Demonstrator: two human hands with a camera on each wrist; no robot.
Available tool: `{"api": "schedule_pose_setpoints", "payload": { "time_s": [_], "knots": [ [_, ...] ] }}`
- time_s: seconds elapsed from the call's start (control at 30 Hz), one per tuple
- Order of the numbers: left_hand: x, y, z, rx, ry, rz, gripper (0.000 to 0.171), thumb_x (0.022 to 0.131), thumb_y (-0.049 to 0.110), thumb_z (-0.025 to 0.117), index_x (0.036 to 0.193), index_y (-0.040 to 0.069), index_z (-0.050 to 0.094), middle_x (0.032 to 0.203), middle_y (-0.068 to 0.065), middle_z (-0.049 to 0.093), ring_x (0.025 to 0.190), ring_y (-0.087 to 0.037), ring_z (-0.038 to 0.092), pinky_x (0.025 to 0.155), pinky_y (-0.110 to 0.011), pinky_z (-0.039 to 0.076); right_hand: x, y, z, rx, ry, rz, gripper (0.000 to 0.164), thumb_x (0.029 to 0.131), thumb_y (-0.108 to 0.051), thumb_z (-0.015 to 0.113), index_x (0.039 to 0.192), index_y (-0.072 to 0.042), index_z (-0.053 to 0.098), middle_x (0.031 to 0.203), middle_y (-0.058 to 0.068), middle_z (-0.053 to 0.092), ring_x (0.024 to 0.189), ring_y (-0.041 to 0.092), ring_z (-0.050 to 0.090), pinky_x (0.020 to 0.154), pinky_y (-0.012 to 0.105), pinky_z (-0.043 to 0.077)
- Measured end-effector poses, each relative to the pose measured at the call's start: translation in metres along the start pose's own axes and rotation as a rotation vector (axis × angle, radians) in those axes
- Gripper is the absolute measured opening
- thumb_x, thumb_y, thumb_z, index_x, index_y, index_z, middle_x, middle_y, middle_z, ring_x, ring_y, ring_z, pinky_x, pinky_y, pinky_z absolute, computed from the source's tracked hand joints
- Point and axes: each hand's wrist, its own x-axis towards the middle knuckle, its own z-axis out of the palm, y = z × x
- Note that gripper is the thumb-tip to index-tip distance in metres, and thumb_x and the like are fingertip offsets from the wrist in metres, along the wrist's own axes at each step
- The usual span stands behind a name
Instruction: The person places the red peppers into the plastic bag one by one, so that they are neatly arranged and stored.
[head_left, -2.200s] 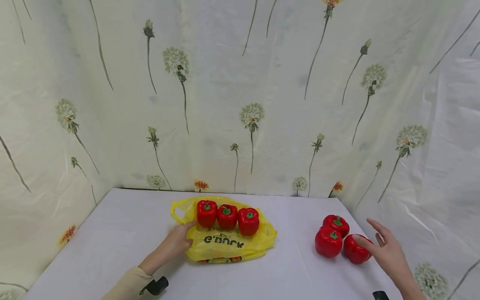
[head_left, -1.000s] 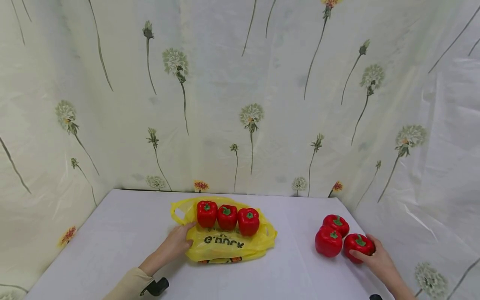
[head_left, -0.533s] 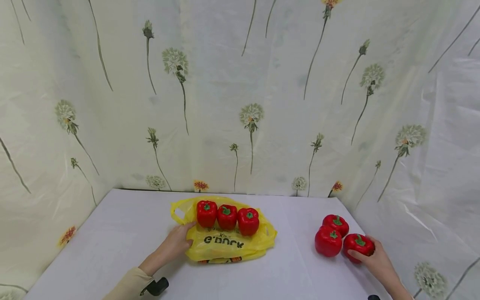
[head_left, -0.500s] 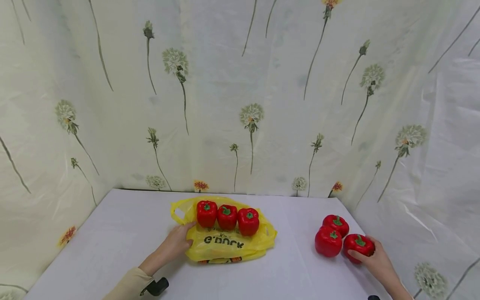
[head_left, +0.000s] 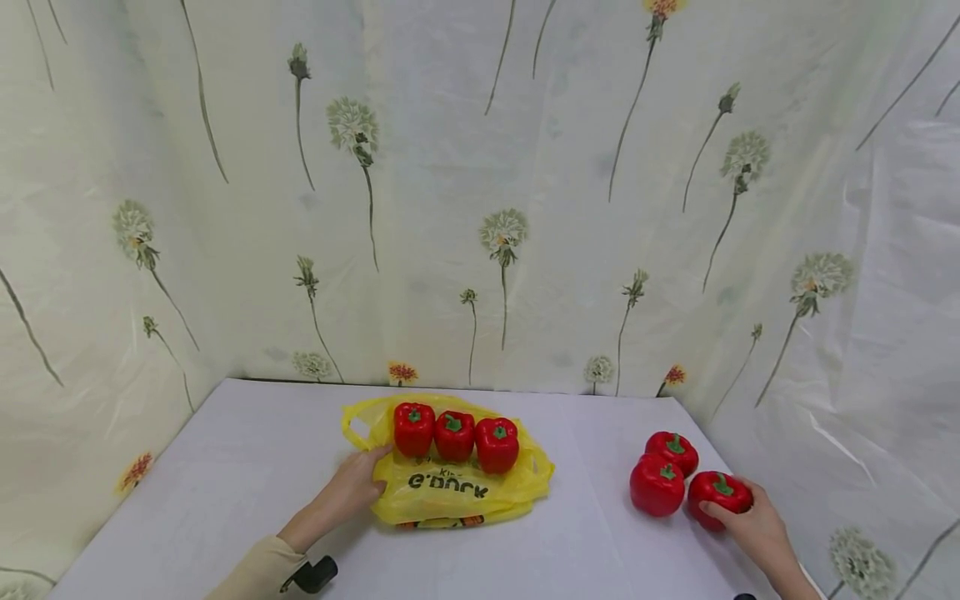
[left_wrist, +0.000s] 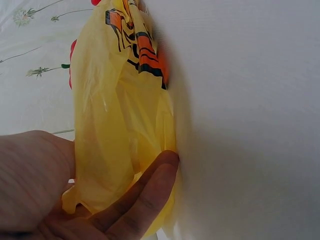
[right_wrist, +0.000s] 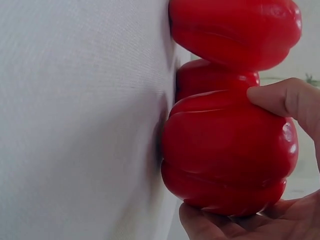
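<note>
My left hand point(head_left: 356, 482) grips the left end of a yellow plastic bag point(head_left: 435, 498) lying flat on the table; in the left wrist view its fingers point(left_wrist: 150, 192) lie along the bag's side. Three red bell peppers point(head_left: 453, 435) with green stems sit in a row along the bag's upper part. Over on the right, my right hand point(head_left: 756, 521) is wrapped round the nearest bell pepper point(right_wrist: 225, 150), thumb on one side and fingers on the other. That pepper appears to rest on the table. Two more bell peppers point(head_left: 657, 484) point(head_left: 672, 452) stand close beside it.
A white-covered table point(head_left: 585, 517) lies under everything. Behind it and at both sides hangs a pale curtain point(head_left: 570, 250) printed with dandelions. The right-hand peppers are close to the table's right edge.
My right hand has come in from the right and closed round the nearest bell pepper; it has barely moved over the last second. The left hand and bag stay in place.
</note>
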Motion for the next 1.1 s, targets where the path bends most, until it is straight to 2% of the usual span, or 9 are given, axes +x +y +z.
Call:
{"api": "schedule_pose_setpoints", "payload": {
  "time_s": [0.2, 0.5, 0.77, 1.1],
  "knots": [
    [-0.0001, -0.0004, 0.0005, -0.008, -0.005, -0.004, 0.054, 0.077, -0.009, 0.066, 0.130, -0.010, 0.053, 0.131, -0.028, 0.056, 0.071, -0.018, 0.048, 0.050, -0.022, 0.037, -0.0003, -0.0008, -0.0003, -0.007, 0.014, 0.008, 0.101, 0.080, -0.028, 0.076, 0.147, 0.011, 0.011, 0.139, 0.039, 0.023, 0.125, 0.054, 0.025, 0.097, 0.063, 0.038],
    [0.0009, -0.0014, 0.0010, -0.013, -0.014, -0.025, 0.056, 0.078, -0.009, 0.067, 0.132, -0.009, 0.052, 0.133, -0.027, 0.055, 0.074, -0.018, 0.049, 0.050, -0.022, 0.039, 0.0013, 0.0005, -0.0021, -0.001, 0.018, 0.018, 0.107, 0.078, -0.043, 0.075, 0.147, 0.011, 0.013, 0.138, 0.039, 0.024, 0.124, 0.053, 0.026, 0.096, 0.062, 0.039],
    [0.0006, -0.0019, 0.0013, -0.021, -0.009, -0.006, 0.055, 0.078, -0.009, 0.066, 0.131, -0.010, 0.052, 0.133, -0.028, 0.055, 0.067, -0.016, 0.047, 0.048, -0.022, 0.037, -0.0038, -0.0032, -0.0030, -0.001, 0.026, 0.018, 0.101, 0.082, -0.041, 0.072, 0.146, 0.012, 0.013, 0.138, 0.039, 0.024, 0.125, 0.053, 0.026, 0.098, 0.063, 0.038],
    [0.0002, -0.0002, 0.0004, -0.017, -0.011, -0.018, 0.055, 0.078, -0.009, 0.067, 0.131, -0.010, 0.052, 0.132, -0.027, 0.055, 0.077, -0.020, 0.052, 0.051, -0.022, 0.041, -0.0052, -0.0086, -0.0053, 0.024, 0.044, 0.008, 0.098, 0.084, -0.040, 0.069, 0.148, 0.010, 0.013, 0.140, 0.038, 0.024, 0.125, 0.053, 0.026, 0.095, 0.064, 0.040]
  ]
}}
